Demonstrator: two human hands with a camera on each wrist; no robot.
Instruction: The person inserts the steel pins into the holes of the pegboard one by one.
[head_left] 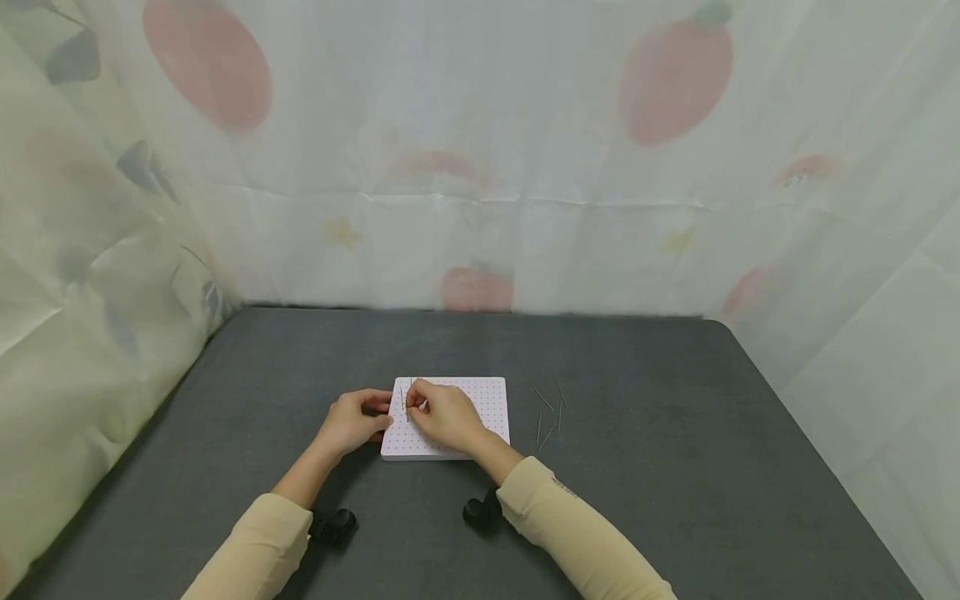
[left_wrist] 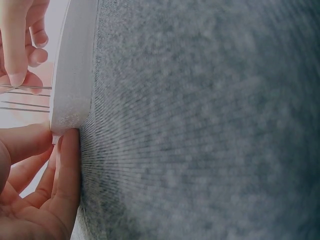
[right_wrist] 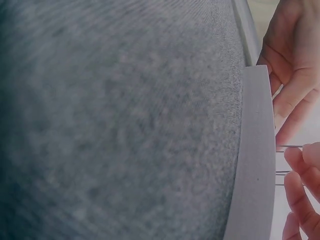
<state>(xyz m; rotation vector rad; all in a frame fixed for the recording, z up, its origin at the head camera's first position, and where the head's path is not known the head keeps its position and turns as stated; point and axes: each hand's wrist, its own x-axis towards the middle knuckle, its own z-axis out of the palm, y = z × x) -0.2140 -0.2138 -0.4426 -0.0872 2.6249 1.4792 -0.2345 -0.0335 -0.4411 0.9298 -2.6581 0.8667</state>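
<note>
A white board with a grid of small holes (head_left: 491,408) lies flat on the table. My left hand (head_left: 348,427) grips its left edge, thumb at the top rim and fingers along the side, as the left wrist view shows. Over the left part of the board, my right hand (head_left: 447,414) pinches a thin metal pin (right_wrist: 287,146) between thumb and fingertip, its end at the board's face. Several similar pins (left_wrist: 25,104) stand upright from the board close beside it. Part of the hole grid is hidden under my right hand.
Several loose metal pins (head_left: 559,414) lie on the dark grey table (head_left: 660,467) to the right of the board. Black wrist devices (head_left: 333,525) sit under both forearms. A pale printed curtain (head_left: 570,250) hangs behind the table's far edge.
</note>
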